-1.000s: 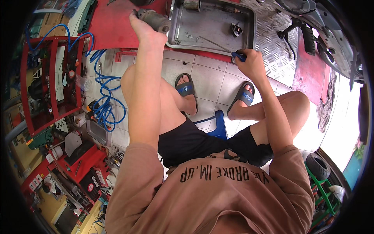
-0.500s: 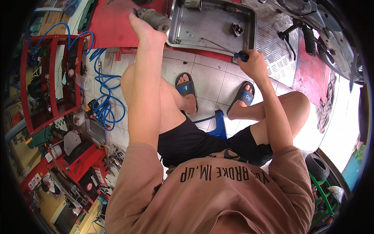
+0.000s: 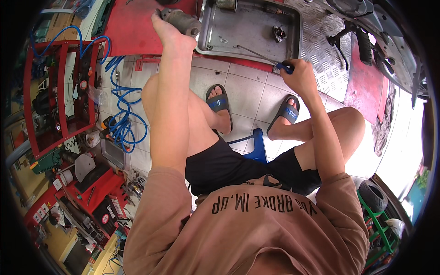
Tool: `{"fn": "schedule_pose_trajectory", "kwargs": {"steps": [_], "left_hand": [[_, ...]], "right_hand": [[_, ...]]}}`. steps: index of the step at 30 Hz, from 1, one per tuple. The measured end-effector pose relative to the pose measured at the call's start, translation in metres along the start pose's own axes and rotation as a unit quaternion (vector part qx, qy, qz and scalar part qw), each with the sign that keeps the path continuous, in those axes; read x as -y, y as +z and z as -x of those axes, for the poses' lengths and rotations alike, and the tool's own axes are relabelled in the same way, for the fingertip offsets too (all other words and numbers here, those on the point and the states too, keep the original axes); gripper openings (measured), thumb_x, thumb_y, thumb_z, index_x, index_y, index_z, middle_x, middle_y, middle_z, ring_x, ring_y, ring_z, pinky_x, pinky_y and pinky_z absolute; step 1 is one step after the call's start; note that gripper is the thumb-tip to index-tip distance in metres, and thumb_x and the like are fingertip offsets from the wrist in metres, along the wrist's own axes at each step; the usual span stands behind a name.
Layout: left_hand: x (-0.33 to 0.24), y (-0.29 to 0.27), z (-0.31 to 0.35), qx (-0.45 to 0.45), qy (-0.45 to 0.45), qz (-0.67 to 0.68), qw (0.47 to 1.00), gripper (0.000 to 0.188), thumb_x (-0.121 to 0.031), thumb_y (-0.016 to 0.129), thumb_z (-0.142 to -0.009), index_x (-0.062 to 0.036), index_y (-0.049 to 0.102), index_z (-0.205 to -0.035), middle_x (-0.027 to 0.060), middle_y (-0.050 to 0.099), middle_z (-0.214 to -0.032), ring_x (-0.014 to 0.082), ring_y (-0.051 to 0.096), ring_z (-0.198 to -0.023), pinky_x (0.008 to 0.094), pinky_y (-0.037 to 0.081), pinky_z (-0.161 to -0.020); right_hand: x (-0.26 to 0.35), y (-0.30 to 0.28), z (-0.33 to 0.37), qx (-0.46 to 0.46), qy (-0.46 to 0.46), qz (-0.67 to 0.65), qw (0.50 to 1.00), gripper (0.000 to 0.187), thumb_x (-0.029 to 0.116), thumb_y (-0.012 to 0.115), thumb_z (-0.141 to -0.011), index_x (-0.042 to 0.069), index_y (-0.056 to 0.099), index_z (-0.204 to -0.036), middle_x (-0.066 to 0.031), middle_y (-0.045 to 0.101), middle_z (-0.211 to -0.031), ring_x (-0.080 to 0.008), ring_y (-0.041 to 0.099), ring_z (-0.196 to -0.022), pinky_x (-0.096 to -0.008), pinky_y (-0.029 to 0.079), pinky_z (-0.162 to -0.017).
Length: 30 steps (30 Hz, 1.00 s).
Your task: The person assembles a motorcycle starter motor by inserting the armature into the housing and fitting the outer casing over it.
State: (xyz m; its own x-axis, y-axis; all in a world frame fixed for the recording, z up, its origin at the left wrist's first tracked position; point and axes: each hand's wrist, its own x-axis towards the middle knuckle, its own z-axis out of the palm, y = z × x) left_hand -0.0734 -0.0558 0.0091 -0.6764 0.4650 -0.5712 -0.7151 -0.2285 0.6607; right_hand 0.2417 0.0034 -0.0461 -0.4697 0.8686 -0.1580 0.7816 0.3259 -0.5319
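Observation:
At the top of the view my left hand (image 3: pixel 166 31) is closed on a dull grey metal cylinder (image 3: pixel 183 22), which looks like a small motor body with a short stub at its near end. My fingers are mostly hidden behind it. It is beside the left rim of a grey metal tray (image 3: pixel 201 36). My right hand (image 3: pixel 300 75) is wrapped round the blue and black handle of a screwdriver (image 3: pixel 261 56). Its long thin shaft points left across the tray's near edge. Inside the tray are a small round metal part (image 3: pixel 278 33) and a short metal tube (image 3: pixel 227 4).
A red platform (image 3: pixel 133 32) carries the tray, with chequered metal plate (image 3: pixel 321 55) to its right and a motorcycle (image 3: pixel 394 41) beyond. A coiled blue hose (image 3: pixel 123 123) lies left by a red rack (image 3: pixel 64 96). A blue stool (image 3: pixel 257 146) is under me.
The two frames are almost alike. The small round part in the tray seems turned slightly or lit differently; both hands keep their places and holds.

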Motion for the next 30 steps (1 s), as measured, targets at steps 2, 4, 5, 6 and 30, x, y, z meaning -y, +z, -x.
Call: {"fn": "schedule_pose_trajectory", "kwargs": {"steps": [2,4,5,6,30], "left_hand": [[-0.0002,0.0006,0.0008,0.007,0.005,0.003,1.000,0.043,-0.056,0.042,-0.095,-0.0158,0.058,-0.094,0.0025,0.064,-0.089,0.0252,0.060,-0.080,0.0453,0.053,-0.074],[-0.0003,0.0011,0.0022,0.006,0.005,0.000,1.000,0.043,-0.056,0.042,-0.095,-0.0160,0.058,-0.093,0.0023,0.064,-0.088,0.0251,0.060,-0.079,0.0451,0.054,-0.074],[-0.0003,0.0014,0.0030,0.004,0.003,-0.005,1.000,0.043,-0.055,0.042,-0.095,-0.0161,0.058,-0.092,0.0021,0.064,-0.088,0.0250,0.060,-0.079,0.0449,0.054,-0.073],[-0.0003,0.0015,0.0038,0.000,-0.002,-0.007,1.000,0.042,-0.055,0.042,-0.095,-0.0162,0.058,-0.091,0.0020,0.064,-0.087,0.0249,0.060,-0.079,0.0447,0.054,-0.073],[-0.0020,0.0006,0.0018,-0.015,-0.001,0.000,1.000,0.044,-0.056,0.042,-0.095,-0.0158,0.060,-0.096,0.0015,0.065,-0.092,0.0246,0.061,-0.082,0.0443,0.054,-0.074]], "right_hand": [[-0.0001,-0.0009,0.0012,0.000,-0.001,-0.001,1.000,0.031,0.020,0.070,-0.076,0.001,0.076,-0.100,-0.0244,0.070,-0.078,-0.0391,0.071,-0.076,-0.0430,0.057,-0.074],[-0.0002,-0.0014,0.0023,-0.004,-0.008,-0.006,1.000,0.031,0.020,0.070,-0.076,0.001,0.076,-0.099,-0.0246,0.070,-0.076,-0.0392,0.071,-0.074,-0.0430,0.057,-0.072],[-0.0003,-0.0016,0.0026,-0.002,-0.007,-0.006,1.000,0.031,0.020,0.070,-0.076,0.001,0.076,-0.099,-0.0247,0.069,-0.076,-0.0392,0.070,-0.073,-0.0430,0.057,-0.072],[-0.0004,-0.0017,0.0029,-0.003,-0.008,-0.007,1.000,0.031,0.020,0.070,-0.076,0.000,0.076,-0.099,-0.0248,0.069,-0.075,-0.0392,0.070,-0.072,-0.0430,0.057,-0.072],[0.0012,-0.0024,0.0035,0.015,-0.009,-0.008,1.000,0.031,0.019,0.069,-0.076,0.000,0.076,-0.100,-0.0243,0.071,-0.079,-0.0389,0.071,-0.075,-0.0424,0.057,-0.074]]}}
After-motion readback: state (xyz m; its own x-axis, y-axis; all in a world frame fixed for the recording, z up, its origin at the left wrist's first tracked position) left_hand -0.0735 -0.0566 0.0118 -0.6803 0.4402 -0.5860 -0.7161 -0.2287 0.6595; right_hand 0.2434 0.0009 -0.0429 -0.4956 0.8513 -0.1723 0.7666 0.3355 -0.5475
